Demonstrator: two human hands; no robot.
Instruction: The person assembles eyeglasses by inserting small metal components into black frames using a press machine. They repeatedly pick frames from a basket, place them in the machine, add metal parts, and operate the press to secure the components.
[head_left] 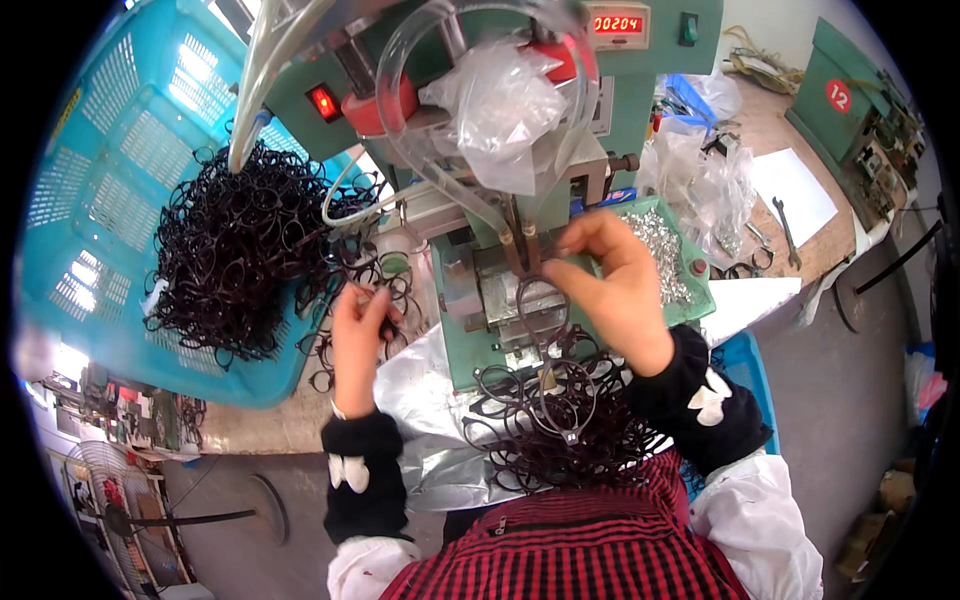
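My right hand point(622, 290) is pinching a dark double-ringed frame point(546, 352) at the press's green base point(463, 360), its lower ring hanging past the front edge. My left hand point(357, 320) curls beside the blue basket's point(235, 386) right edge; whether it's gripping anything, I can't tell.

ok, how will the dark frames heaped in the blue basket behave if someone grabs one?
Likely to snag: the dark frames overlap in a tangled heap in the blue basket. Probably light, given their thin rims. Perhaps stiff rather than floppy, since visible rims show rounded outlines.
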